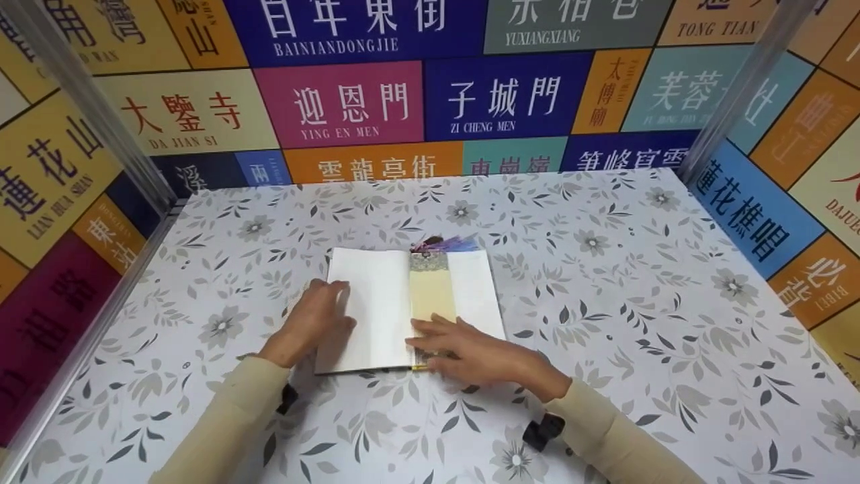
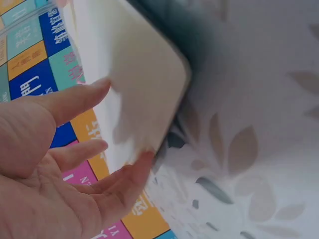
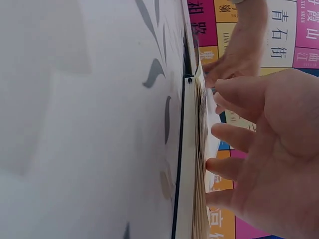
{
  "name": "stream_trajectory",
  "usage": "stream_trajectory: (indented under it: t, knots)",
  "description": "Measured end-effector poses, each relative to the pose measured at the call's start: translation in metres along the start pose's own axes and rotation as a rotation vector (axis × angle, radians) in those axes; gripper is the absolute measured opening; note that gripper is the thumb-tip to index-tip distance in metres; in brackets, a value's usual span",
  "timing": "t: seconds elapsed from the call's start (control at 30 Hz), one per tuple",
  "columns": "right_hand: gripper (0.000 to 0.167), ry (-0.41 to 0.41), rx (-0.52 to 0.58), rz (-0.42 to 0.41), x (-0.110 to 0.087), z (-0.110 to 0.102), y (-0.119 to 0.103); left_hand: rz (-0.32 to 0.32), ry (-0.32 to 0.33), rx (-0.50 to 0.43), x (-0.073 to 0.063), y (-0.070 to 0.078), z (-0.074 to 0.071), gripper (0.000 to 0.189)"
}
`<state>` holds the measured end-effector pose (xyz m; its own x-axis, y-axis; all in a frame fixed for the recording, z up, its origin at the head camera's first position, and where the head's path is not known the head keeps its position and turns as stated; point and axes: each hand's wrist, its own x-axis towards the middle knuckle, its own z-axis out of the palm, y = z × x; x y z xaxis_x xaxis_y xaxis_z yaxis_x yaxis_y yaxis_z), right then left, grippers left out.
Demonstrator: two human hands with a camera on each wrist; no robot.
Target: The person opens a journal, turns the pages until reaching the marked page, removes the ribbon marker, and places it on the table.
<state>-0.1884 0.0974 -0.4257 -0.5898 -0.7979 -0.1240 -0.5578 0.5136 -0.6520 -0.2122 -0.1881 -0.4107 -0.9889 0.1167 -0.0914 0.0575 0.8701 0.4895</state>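
A notebook [image 1: 386, 302] lies spread on the table with blank white pages. Along its right page, beside the fold, runs a long bookmark [image 1: 432, 292], cream in the middle with a grey patterned top. A purple-blue tassel [image 1: 459, 243] sticks out past the top edge. My left hand [image 1: 316, 319] touches the left page near its outer edge, its fingers loosely bent on the paper [image 2: 139, 84]. My right hand [image 1: 470, 349] rests with spread fingers over the bookmark's lower part, hiding some of it. In the right wrist view, its fingertips meet the page stack [image 3: 199, 164].
A white cloth [image 1: 605, 323] with grey flowers and leaves covers the table. Colourful panels [image 1: 339, 104] with Chinese lettering stand behind and at both sides. A small yellow strip [image 1: 420, 368] shows at the notebook's lower edge by the fold.
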Motion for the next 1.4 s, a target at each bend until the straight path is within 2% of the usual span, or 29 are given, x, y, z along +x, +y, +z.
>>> stream_trajectory:
  t: [0.17, 0.23, 0.37, 0.5, 0.6, 0.7, 0.87, 1.07, 1.2, 1.3, 1.4]
  knots:
    - [0.046, 0.101, 0.077, 0.020, 0.002, -0.005, 0.004, -0.006, -0.036, 0.024, 0.001, 0.001, 0.007, 0.067]
    - [0.046, 0.154, 0.106, 0.018, 0.003, -0.006, 0.008, 0.013, -0.048, 0.018, 0.002, 0.001, 0.008, 0.068]
    - [0.046, 0.255, 0.181, 0.049, 0.007, -0.007, 0.016, 0.112, -0.085, -0.035, 0.003, 0.001, 0.011, 0.066]
    - [0.046, 0.349, 0.310, 0.151, 0.013, -0.009, 0.025, 0.232, -0.141, -0.052, 0.006, 0.003, 0.015, 0.065]
    - [0.049, 0.401, 0.378, 0.247, 0.020, -0.012, 0.033, 0.253, -0.181, -0.069, 0.008, 0.004, 0.018, 0.064]
    - [0.056, 0.408, 0.441, 0.339, 0.027, -0.018, 0.039, 0.225, -0.218, -0.078, 0.009, 0.005, 0.020, 0.061]
    - [0.067, 0.352, 0.554, 0.471, 0.032, -0.030, 0.044, 0.197, -0.252, -0.032, 0.012, 0.012, 0.020, 0.056]
    - [0.067, 0.304, 0.612, 0.546, 0.035, -0.041, 0.044, 0.039, -0.367, 0.094, 0.018, 0.026, 0.024, 0.075]
    - [0.066, 0.290, 0.550, 0.569, 0.040, -0.042, 0.043, 0.019, -0.420, 0.172, 0.020, 0.032, 0.026, 0.080]
    - [0.069, 0.303, 0.465, 0.587, 0.045, -0.038, 0.040, 0.039, -0.426, 0.167, 0.021, 0.034, 0.023, 0.081]
    - [0.077, 0.330, 0.373, 0.607, 0.049, -0.033, 0.035, 0.022, -0.418, 0.132, 0.021, 0.038, 0.020, 0.079]
